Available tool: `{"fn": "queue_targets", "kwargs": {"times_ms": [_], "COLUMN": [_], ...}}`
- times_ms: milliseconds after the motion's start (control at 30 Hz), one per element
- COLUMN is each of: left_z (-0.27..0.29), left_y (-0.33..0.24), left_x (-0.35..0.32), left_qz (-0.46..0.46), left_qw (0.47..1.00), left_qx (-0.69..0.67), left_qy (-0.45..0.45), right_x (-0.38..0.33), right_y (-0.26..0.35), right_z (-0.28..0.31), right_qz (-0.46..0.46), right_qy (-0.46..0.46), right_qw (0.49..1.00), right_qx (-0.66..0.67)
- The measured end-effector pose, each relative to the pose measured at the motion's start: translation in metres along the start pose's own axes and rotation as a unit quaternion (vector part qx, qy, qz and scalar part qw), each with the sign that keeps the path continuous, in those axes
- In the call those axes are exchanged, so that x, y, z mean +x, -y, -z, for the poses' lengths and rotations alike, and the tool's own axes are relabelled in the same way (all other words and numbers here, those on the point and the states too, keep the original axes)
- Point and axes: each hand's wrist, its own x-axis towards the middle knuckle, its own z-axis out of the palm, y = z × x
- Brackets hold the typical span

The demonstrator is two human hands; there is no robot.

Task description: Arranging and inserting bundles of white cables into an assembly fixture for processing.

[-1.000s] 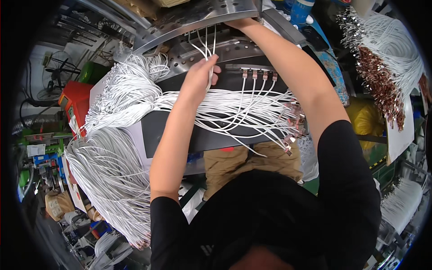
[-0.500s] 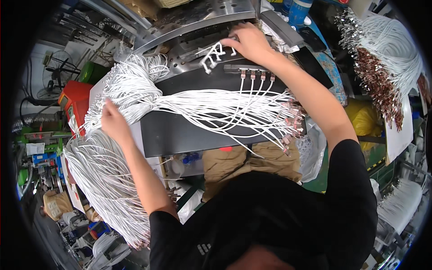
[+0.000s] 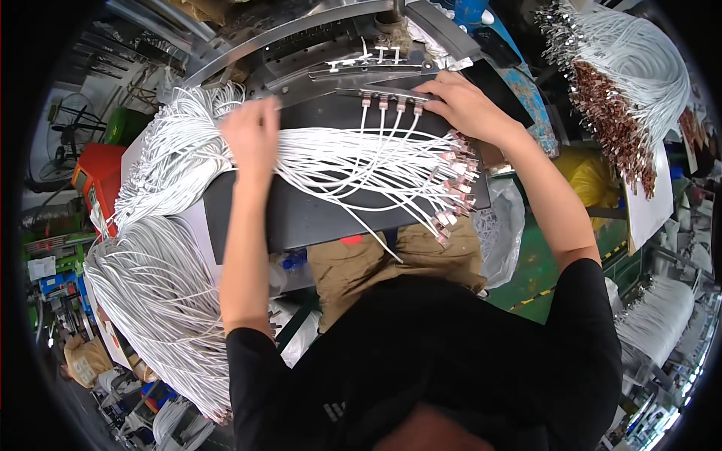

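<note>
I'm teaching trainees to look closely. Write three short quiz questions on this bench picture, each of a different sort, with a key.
1. Multiple choice: which hand is at the right end of the dark strip?
A) left
B) right
C) neither

2. Count: how many cable connectors are lined up along that strip?

3. Fill in the colour: the loose white cables lie across a flat ____ work surface.

Key:
1. B, the right hand
2. Four
3. Black
</note>
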Motion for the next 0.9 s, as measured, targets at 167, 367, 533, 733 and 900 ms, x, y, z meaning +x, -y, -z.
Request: {"fn": "queue_targets", "kwargs": {"times_ms": [167,367,533,733,900], "left_z": [0.014,0.010,-0.008,0.013,-0.038], "left_y": [-0.126,-0.097,-0.086,-0.076,-0.024], "left_x": [-0.010,-0.005,0.062,0.122,0.080], "left_qz": [-0.063,0.009,0.020,0.185,0.162], "left_qw": [0.977,0.979,0.979,0.865,0.974], "left_qx": [-0.201,-0.027,0.000,-0.106,-0.077], "left_qy": [0.020,0.203,0.204,0.454,0.136], "right_x": [0.053,0.172,0.279,0.277,0.217], "right_y": [0.000,0.000,-0.080,-0.065,0.027], "right_z": [-0.018,-0.057,-0.054,-0.080,-0.054], "right_qz": [0.077,0.127,0.034,0.048,-0.011], "right_qy": [-0.093,-0.170,-0.233,-0.271,-0.104], "right_qw": [0.991,0.972,0.972,0.961,0.991], "right_qx": [0.062,0.105,-0.001,0.004,-0.083]}}
